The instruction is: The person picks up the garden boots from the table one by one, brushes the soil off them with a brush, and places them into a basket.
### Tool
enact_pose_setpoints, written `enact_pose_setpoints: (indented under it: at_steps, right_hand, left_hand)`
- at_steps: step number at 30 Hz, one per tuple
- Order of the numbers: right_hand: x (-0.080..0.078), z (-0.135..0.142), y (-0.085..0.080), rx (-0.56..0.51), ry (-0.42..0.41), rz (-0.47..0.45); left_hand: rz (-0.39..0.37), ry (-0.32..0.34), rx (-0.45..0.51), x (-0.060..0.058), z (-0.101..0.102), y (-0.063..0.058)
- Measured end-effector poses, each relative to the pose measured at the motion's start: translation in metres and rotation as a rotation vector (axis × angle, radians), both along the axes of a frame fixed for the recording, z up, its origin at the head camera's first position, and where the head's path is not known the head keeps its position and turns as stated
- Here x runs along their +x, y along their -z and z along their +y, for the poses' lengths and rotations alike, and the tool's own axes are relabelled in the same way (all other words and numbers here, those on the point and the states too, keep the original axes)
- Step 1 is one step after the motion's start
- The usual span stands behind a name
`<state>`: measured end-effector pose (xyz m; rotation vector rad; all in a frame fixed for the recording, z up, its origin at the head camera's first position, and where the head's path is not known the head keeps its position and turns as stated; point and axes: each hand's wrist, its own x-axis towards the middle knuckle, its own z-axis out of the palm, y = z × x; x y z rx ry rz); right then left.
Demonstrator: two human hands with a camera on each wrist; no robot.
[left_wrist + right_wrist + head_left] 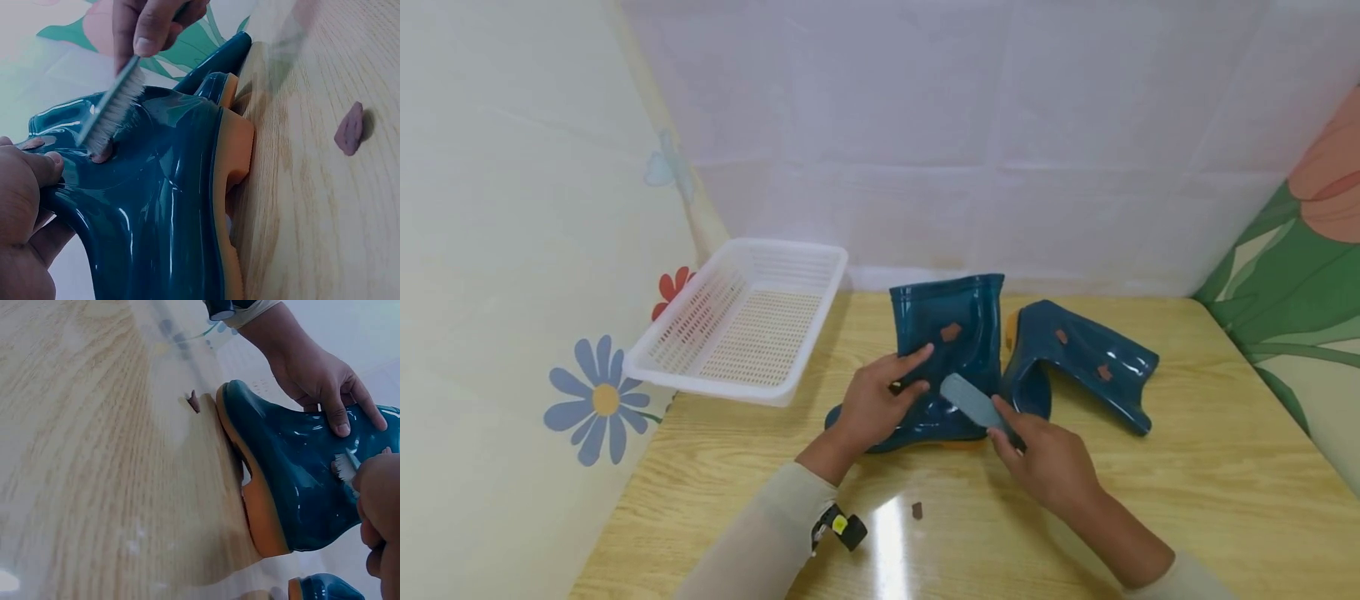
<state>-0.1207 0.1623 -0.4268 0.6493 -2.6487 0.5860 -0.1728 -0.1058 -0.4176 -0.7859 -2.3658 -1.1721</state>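
A: Which objects are the hands engaging?
B: The left hand (pixel 868 407) is gripping a glossy teal rubber boot (pixel 966 358) around the ankle, thumb and forefinger lying on the near face. The right hand (pixel 1056 467) is clasping a scrubbing brush (pixel 970 402) by its handle. The hands are working apart, the brush head lying between them.

A: Where is this boot resting?
B: On the wood-grain table (pixel 1225 467), before a white wall cloth (pixel 880 125). Its toe is pointing to the person's left; its orange sole (pixel 234 147) is running along the wood. Its exact tilt cannot be told.

A: What is obstructing the view?
B: From the head, the brush is covering the brown patch (pixel 102 154) that its white bristles (pixel 125 97) are meeting; the left hand is masking part of the instep. An upper patch (pixel 951 332) is showing on the shaft.

A: And the surroundings?
B: A second boot (pixel 1081 347) is lying on its side just to the right, bearing two brown spots; whether the boots are touching cannot be told. A loose brown fragment (pixel 917 510) is lying nearer the person, beside a strip of glare. A perforated white plastic basket (pixel 763 333) is sitting at the left, before a printed blue flower (pixel 604 400). A black strapped device (pixel 850 532) is sitting at the left cuff.
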Motion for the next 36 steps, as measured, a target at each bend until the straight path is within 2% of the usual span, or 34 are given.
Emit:
enact_pose_setpoints:
  at_steps: [5, 8, 10, 15, 18, 26, 29, 34, 36]
  right_hand:
    - [-0.0025, 0.0013, -0.0038, -0.089, 0.021, 0.109]
    - [-0.0049, -0.0008, -0.0065, -0.098, 0.024, 0.138]
    - [-0.0053, -0.0022, -0.0067, -0.077, 0.023, 0.115]
    - [-0.0012, -0.0032, -0.0033, 0.003, 0.026, -0.013]
    - [0.0007, -0.0021, -0.0014, 0.015, 0.016, -0.031]
    - [-0.0058, -0.0013, -0.0079, -0.099, 0.019, 0.135]
    - [-0.0065, -0.0028, -0.0083, -0.076, 0.028, 0.094]
    - [-0.0021, -0.0043, -0.0036, 0.003, 0.026, -0.058]
    - [-0.0001, -0.0035, -0.0024, 0.009, 0.020, -0.067]
  left_hand:
    - [0.004, 0.001, 0.007, -0.0004, 0.0009, 0.0008]
    - [0.007, 0.004, 0.008, -0.0006, 0.0011, 0.0012]
    - [0.004, 0.006, 0.006, -0.0003, 0.0010, 0.0012]
    - [-0.011, 0.007, -0.005, 0.0004, 0.0010, 0.0016]
    - [-0.014, 0.001, 0.000, 0.0003, 0.0008, 0.0017]
    - [-0.003, -0.006, 0.015, 0.0002, -0.0001, -0.0003]
    - [-0.003, -0.011, 0.014, 0.0006, 0.0004, -0.0002]
    - [0.004, -0.018, 0.012, 0.0007, 0.0006, 0.0019]
    - [0.005, -0.021, 0.011, 0.0006, 0.0002, 0.0023]
